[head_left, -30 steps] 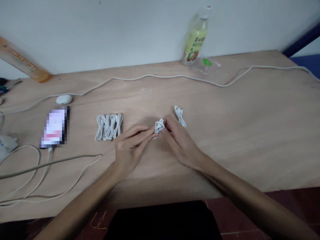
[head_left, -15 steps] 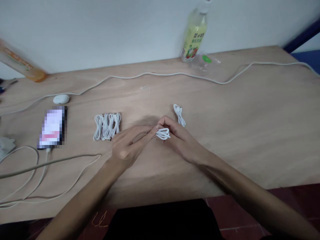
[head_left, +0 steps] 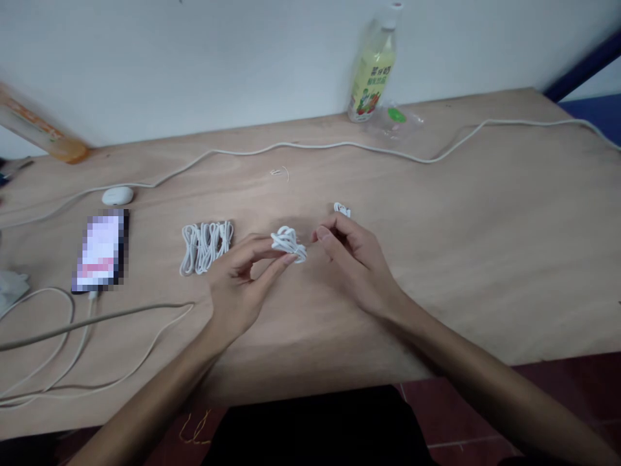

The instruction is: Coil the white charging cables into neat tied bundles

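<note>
My left hand (head_left: 242,278) pinches a small coiled white cable (head_left: 288,244) between thumb and fingertips, just above the wooden table (head_left: 485,246). My right hand (head_left: 356,262) hovers just right of the coil, thumb and fingers loosely curled; whether it holds a strand of the cable I cannot make out. Behind my right hand lies another coiled white cable (head_left: 342,209), mostly hidden by the fingers. A row of several bundled white cables (head_left: 206,244) lies to the left of my left hand.
A phone (head_left: 101,251) with a cable plugged in lies at the left, a white oval case (head_left: 117,195) behind it. A long white cord (head_left: 310,146) crosses the back of the table. A drink bottle (head_left: 371,71) stands by the wall beside a clear wrapper (head_left: 395,119).
The coiled cable moved left from between both hands into my left hand's pinch. My right hand let it go and lifted slightly, now covering most of the coil behind it.
</note>
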